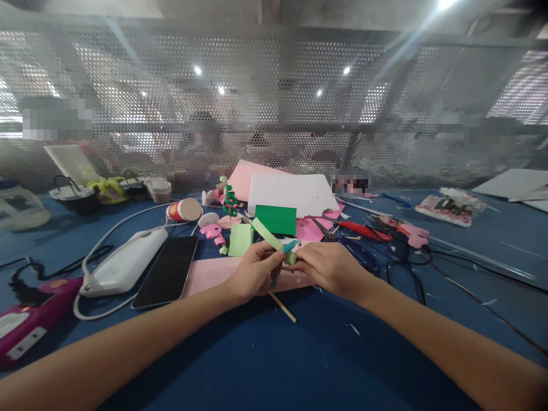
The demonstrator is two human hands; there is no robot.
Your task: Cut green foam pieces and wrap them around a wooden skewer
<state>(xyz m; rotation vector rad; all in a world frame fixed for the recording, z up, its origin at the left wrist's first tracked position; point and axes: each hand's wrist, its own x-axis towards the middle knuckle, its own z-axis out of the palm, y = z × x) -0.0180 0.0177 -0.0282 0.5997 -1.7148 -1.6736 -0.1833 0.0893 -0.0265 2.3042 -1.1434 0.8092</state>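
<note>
My left hand (257, 268) pinches a light green paper strip (266, 233), which slants up and to the left from the fingers. My right hand (327, 265) is closed at the strip's lower end, its fingertips close to the left thumb. A teal piece (289, 246) shows at the left thumb tip. Below my left hand a thin wooden stick (282, 306) points down and to the right; its upper end is hidden. Under both hands lies a pink paper sheet (209, 275). Just beyond them are a dark green sheet (276, 220) and a light green piece (241, 240).
A black phone (168, 271), a white device (128, 262) and a purple power strip (43, 314) lie left. Scissors (323, 227), a red-handled tool (363, 230) and cables (471, 257) are right. White paper (291, 194) lies behind; a perforated metal screen (265, 103) stands beyond.
</note>
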